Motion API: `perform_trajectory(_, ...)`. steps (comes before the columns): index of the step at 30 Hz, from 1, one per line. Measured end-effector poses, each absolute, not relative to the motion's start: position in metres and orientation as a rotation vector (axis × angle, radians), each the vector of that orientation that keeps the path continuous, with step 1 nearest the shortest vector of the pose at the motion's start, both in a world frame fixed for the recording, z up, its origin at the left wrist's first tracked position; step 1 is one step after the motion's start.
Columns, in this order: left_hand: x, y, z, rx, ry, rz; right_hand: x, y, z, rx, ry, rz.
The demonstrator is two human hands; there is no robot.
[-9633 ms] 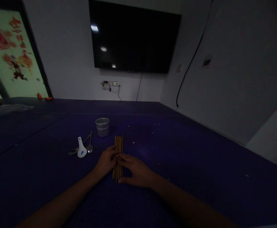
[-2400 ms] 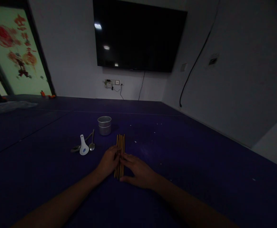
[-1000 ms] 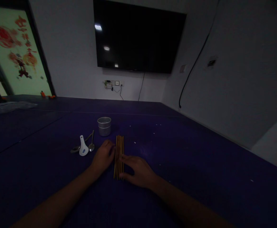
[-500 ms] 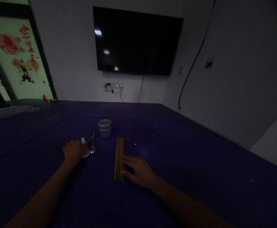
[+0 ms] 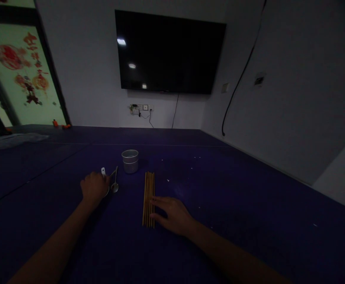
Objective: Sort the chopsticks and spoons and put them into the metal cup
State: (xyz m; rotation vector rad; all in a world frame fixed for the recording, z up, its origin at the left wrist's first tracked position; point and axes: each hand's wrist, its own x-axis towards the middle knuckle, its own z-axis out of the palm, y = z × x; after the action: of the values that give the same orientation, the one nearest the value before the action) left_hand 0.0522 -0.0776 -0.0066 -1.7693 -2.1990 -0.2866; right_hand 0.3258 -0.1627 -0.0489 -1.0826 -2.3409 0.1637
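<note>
- Left hand (image 5: pixel 93 189) is laid palm down, fingers curled, over the white soup spoon (image 5: pixel 103 172); whether the spoon is gripped or only touched cannot be made out, as the fingertips are hidden.
- Right hand (image 5: pixel 174 215) is loosely spread, nothing clasped in it, with its fingertips rested on the right edge of the wooden chopsticks (image 5: pixel 149 199).
- Chopsticks are lined up side by side just left of the right hand; light, even pressure would probably serve best, since thin sticks could be rolled apart by a harder push.
- Of the soup spoon, the handle tip is seen beyond the left hand; by that handle it would best be pinched and raised gently.
- Metal spoon (image 5: pixel 115 187) is placed just right of the left hand, with a second metal handle (image 5: pixel 112 173) partly covered; care is called for, as either could be knocked.
- Metal cup (image 5: pixel 130 162) is stood upright farther out, beyond both hands and between them, on the purple tabletop (image 5: pixel 249 205).
</note>
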Motion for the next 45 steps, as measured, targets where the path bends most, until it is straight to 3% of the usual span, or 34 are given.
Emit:
perform_trajectory(12,0.133,-0.122,-0.024,-2.136,-1.189,-0.982,0.325,-0.166,-0.048,-1.038,-2.323,0.087)
perform_trajectory(18,0.159,-0.14,-0.033,-2.316,-0.916,-1.147,0.324,-0.165,-0.056,-0.965,-2.305,-0.037)
perform_trajectory(32,0.155,-0.144,-0.041,-2.382,-0.608,-1.17,0.323,-0.165,-0.058,-0.846,-2.245,-0.042)
perform_trajectory(45,0.147,-0.134,-0.039,-2.535,-0.704,-1.123,0.327,-0.158,-0.051,-1.159,-1.971,-0.051)
